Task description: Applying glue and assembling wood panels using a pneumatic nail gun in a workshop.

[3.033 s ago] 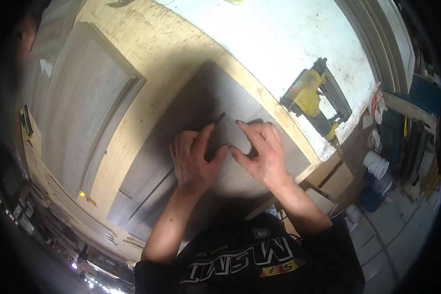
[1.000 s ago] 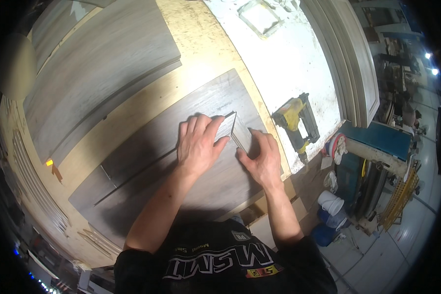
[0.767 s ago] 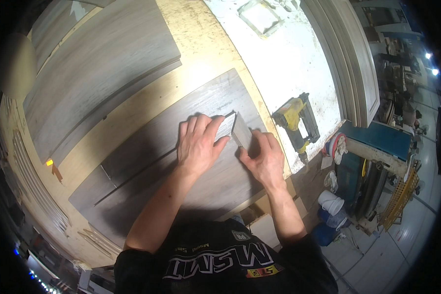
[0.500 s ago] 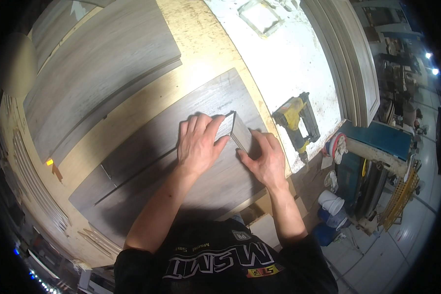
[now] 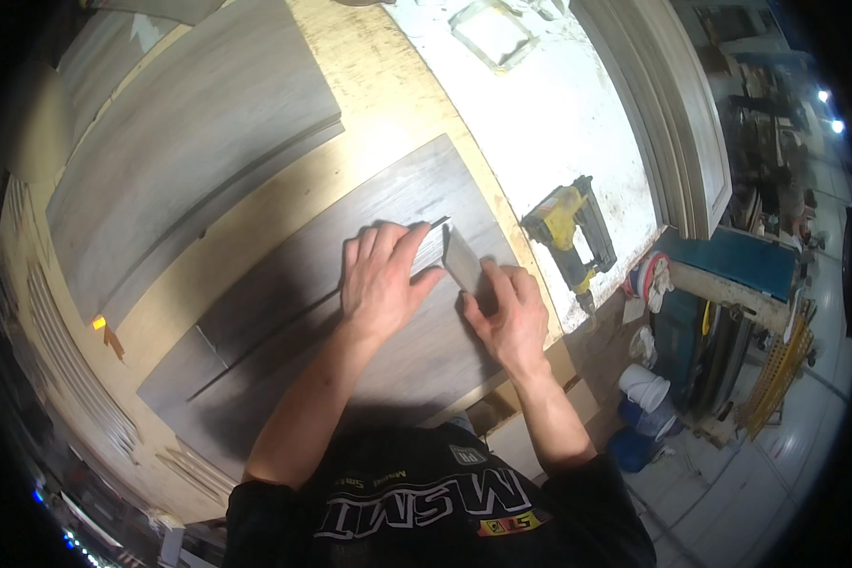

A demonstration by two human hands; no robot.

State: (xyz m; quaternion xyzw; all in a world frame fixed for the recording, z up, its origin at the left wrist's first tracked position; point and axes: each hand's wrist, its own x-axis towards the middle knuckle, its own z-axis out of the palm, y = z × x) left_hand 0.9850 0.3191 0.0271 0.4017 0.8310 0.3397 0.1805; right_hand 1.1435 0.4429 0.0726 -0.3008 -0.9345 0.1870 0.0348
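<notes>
A grey wood-grain panel (image 5: 426,364) lies flat on the workbench in front of me. Along it runs a long, narrow wooden strip (image 5: 433,248), partly hidden beneath my left hand (image 5: 381,282). That hand's fingers reach over the strip's far side, with the thumb on the near side. My right hand (image 5: 511,320) pinches a short grey wooden piece (image 5: 462,261) between thumb and fingers. This piece stands tilted at the strip's right end, and whether the two touch I cannot tell.
A yellow-and-black nail gun (image 5: 574,227) lies on the white surface to the right. Larger grey panels (image 5: 199,123) are stacked at far left. Framed boards (image 5: 667,114) stand at far right. Thin wooden strips (image 5: 76,331) lie along the left edge. A white bucket (image 5: 644,386) sits below the bench.
The short wooden piece has turned and tilted in my right hand, showing more of its flat face. My left hand stays on the strip. The whole view has shifted slightly.
</notes>
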